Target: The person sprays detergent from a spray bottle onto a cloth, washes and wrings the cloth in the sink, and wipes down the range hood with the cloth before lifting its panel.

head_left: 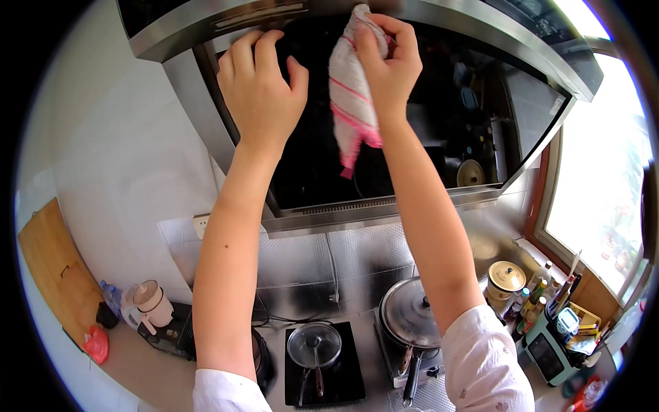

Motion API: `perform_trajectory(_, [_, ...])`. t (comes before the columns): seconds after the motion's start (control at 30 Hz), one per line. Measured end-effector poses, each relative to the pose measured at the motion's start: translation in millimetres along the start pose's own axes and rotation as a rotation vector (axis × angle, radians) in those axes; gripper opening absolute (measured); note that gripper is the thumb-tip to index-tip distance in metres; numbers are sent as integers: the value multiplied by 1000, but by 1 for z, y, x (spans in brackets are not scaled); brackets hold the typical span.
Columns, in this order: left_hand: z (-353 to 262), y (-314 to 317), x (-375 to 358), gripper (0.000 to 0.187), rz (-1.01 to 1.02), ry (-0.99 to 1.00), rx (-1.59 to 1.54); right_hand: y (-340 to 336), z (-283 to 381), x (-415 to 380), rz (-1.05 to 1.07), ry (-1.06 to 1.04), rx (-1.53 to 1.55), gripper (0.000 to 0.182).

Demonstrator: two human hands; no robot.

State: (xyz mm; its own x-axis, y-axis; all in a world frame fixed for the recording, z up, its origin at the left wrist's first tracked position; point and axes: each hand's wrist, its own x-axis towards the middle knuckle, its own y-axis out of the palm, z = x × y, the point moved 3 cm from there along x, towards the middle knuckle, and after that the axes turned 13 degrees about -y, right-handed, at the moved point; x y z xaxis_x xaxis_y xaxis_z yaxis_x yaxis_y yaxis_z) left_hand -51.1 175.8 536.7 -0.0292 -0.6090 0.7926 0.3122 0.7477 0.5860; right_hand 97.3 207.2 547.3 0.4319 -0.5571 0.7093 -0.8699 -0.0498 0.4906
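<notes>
Both arms reach up to a range hood with a black glossy front panel (309,151) and a steel frame. My right hand (392,65) pinches a white cloth with pink stripes (351,93) near its top, just under the hood's upper steel edge (439,15). The rest of the cloth hangs down in front of the dark panel, its pink corner lowest. Over the panel's upper left part, my left hand (264,93) holds nothing; its fingers are bent and apart, fingertips close to the hood's upper rim.
Below stand a lidded pan (412,312) on a stove and a smaller glass-lidded pan (314,347) on a black hob (347,378). Bottles (532,309), a cream lidded pot (506,277) and a green toaster oven (549,353) crowd the right. A white blender-like appliance (152,304) stands left.
</notes>
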Motion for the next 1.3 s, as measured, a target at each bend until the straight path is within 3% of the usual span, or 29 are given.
perform_trajectory(0.07, [-9,-12,2,32,26,5,-20,-8,6,-5,-49,381,375,16])
perform_trajectory(0.13, [-22,-28,-1,30,111,-157,-217,-19,20,-11,-22,556,530,17])
perform_trajectory(0.2, [-35,-33,-1,28,141,-281,-578,-32,30,-13,33,596,567,17])
perform_trajectory(0.27, [-49,-26,-7,26,315,-569,-813,-38,35,-12,89,637,603,17])
perform_trajectory(0.37, [-67,-23,-7,27,728,-998,-948,-49,38,-4,63,586,538,18])
perform_trajectory(0.47, [-83,-29,0,26,826,-1131,-1113,-59,40,7,103,490,300,17])
perform_trajectory(0.53, [-87,-21,1,23,820,-1169,-1070,-65,42,10,137,483,228,15])
perform_trajectory(0.6, [-87,-11,-2,18,720,-1110,-1027,-66,57,15,328,-16,-203,17])
perform_trajectory(0.63, [-93,-14,0,16,693,-1126,-942,-64,63,15,348,-203,-270,20])
perform_trajectory(0.87, [-98,-10,4,27,556,-1100,-1078,-73,65,28,476,-173,-142,23])
perform_trajectory(0.93, [-94,-8,7,28,623,-1127,-1129,-79,57,40,690,-165,-64,31])
perform_trajectory(0.97, [-88,-7,11,26,586,-971,-932,-83,57,52,687,-258,-130,38])
perform_trajectory(1.0, [-85,-5,10,26,584,-961,-933,-88,56,67,645,-372,-256,41])
perform_trajectory(1.07, [-87,-18,24,21,297,-506,-600,-95,57,99,567,-600,-578,47])
perform_trajectory(1.13, [-77,-9,26,19,224,-370,-582,-90,63,124,520,-856,-797,74])
perform_trajectory(1.2, [-74,-5,28,22,115,11,-383,-91,54,148,929,-581,-859,112])
perform_trajectory(1.3, [-63,6,32,24,3,222,-292,-91,44,163,1036,-609,-1023,113])
